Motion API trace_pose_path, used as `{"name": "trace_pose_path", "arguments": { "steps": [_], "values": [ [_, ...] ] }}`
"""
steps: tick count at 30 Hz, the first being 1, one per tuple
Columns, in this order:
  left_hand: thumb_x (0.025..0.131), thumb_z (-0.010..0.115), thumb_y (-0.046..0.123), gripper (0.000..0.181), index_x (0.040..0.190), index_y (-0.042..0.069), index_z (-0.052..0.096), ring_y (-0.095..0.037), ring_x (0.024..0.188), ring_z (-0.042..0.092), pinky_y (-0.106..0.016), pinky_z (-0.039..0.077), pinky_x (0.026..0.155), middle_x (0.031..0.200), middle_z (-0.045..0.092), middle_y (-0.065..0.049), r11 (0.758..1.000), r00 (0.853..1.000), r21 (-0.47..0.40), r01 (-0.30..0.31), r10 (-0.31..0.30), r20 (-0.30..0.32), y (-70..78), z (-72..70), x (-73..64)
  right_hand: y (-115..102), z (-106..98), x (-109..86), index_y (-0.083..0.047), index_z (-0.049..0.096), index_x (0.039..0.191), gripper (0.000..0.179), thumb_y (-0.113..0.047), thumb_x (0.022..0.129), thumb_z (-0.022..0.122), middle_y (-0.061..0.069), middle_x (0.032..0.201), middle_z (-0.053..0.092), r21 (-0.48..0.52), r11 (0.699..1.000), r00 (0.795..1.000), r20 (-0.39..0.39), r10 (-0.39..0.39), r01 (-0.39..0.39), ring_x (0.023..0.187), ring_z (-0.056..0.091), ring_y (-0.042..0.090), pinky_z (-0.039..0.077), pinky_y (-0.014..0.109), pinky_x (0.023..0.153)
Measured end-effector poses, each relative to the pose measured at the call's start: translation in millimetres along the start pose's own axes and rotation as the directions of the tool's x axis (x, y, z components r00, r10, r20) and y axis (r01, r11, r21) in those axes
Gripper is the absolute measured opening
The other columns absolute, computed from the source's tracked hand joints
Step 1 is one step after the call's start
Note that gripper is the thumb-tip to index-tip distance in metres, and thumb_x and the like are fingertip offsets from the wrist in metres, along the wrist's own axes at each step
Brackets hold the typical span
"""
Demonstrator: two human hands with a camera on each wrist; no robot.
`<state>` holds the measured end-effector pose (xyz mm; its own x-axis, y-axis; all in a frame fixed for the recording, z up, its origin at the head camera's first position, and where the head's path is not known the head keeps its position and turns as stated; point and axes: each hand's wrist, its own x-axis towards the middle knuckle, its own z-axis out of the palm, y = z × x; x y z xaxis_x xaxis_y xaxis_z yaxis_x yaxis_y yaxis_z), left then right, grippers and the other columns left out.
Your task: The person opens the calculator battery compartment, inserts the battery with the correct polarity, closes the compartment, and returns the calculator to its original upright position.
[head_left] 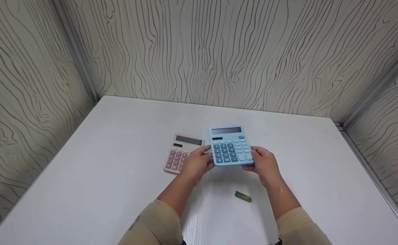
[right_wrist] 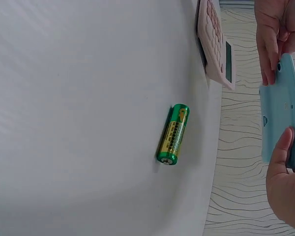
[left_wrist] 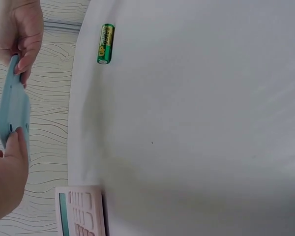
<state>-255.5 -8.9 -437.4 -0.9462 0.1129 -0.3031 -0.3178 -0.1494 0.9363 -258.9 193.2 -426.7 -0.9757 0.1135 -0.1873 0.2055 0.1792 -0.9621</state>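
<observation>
A light blue calculator [head_left: 232,149] is held up above the table, its keys and display turned toward the head camera. My left hand [head_left: 197,161] grips its left edge and my right hand [head_left: 264,162] grips its lower right edge. The blue back [right_wrist: 280,115] of the calculator shows in the right wrist view. A pink calculator [head_left: 176,149] lies face up on the table, partly hidden behind my left hand. Below the blue calculator, a green and gold battery [head_left: 243,196] lies on the table, apart from both hands.
The white table [head_left: 117,143] carries these things. Panels with a wood-grain line pattern [head_left: 202,51] stand behind it and at both sides, with metal strips [head_left: 379,183] along the corners and right edge.
</observation>
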Motion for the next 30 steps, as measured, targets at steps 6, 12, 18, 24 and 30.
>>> {"name": "trace_pose_path", "arguments": {
  "steps": [6, 12, 18, 24, 30],
  "values": [
    [0.09, 0.055, 0.008, 0.04, 0.13, 0.007, 0.05, -0.012, 0.091, 0.063, -0.022, 0.051, 0.077, 0.106, 0.062, -0.004, 0.997, 0.999, 0.071, 0.026, -0.028, 0.018, -9.7, 8.2, 6.2, 10, -6, 9.3, 0.0, 0.048, 0.126, 0.034, -0.017, 0.1, 0.035, 0.015, 0.106, 0.061, -0.006, 1.0, 0.999, -0.032, 0.029, -0.029, 0.076, 0.065, 0.017, 0.054, 0.028, 0.068],
    [0.083, 0.065, 0.011, 0.048, 0.128, 0.004, 0.05, -0.011, 0.087, 0.063, -0.025, 0.051, 0.078, 0.101, 0.062, -0.004, 0.974, 0.998, 0.216, 0.062, -0.065, 0.007, -18.3, 18.1, 12.1, 25, -11, 17.0, 0.002, 0.047, 0.126, 0.034, -0.016, 0.1, 0.035, 0.015, 0.105, 0.061, -0.014, 0.996, 0.994, -0.06, 0.091, -0.092, 0.073, 0.065, 0.015, 0.054, 0.028, 0.067],
    [0.081, 0.067, 0.01, 0.045, 0.124, 0.006, 0.054, -0.011, 0.087, 0.061, -0.027, 0.051, 0.079, 0.099, 0.063, -0.003, 0.944, 0.997, 0.323, 0.074, -0.059, -0.056, -24.8, 22.7, 16.5, 35, -12, 20.0, 0.003, 0.047, 0.125, 0.034, -0.016, 0.1, 0.034, 0.014, 0.103, 0.061, -0.02, 0.994, 0.992, -0.061, 0.11, -0.112, 0.073, 0.064, 0.014, 0.054, 0.029, 0.067],
    [0.08, 0.069, 0.014, 0.044, 0.122, 0.009, 0.057, -0.012, 0.087, 0.06, -0.028, 0.051, 0.079, 0.098, 0.064, -0.002, 0.919, 0.995, 0.384, 0.09, -0.065, -0.078, -32.8, 21.6, 21.9, 40, -11, 20.9, 0.004, 0.044, 0.127, 0.036, -0.016, 0.101, 0.031, 0.017, 0.109, 0.058, -0.04, 0.99, 0.99, -0.047, 0.136, -0.137, 0.075, 0.063, 0.014, 0.054, 0.029, 0.068],
    [0.083, 0.066, 0.013, 0.042, 0.123, 0.009, 0.056, -0.012, 0.09, 0.06, -0.028, 0.051, 0.079, 0.101, 0.063, -0.002, 0.909, 0.996, 0.411, 0.077, -0.053, -0.07, -37.4, 20.5, 28.3, 40, -11, 22.2, 0.003, 0.043, 0.13, 0.037, -0.016, 0.1, 0.031, 0.017, 0.112, 0.056, -0.082, 0.985, 0.988, -0.05, 0.147, -0.151, 0.075, 0.062, 0.016, 0.054, 0.029, 0.067]
  ]
}}
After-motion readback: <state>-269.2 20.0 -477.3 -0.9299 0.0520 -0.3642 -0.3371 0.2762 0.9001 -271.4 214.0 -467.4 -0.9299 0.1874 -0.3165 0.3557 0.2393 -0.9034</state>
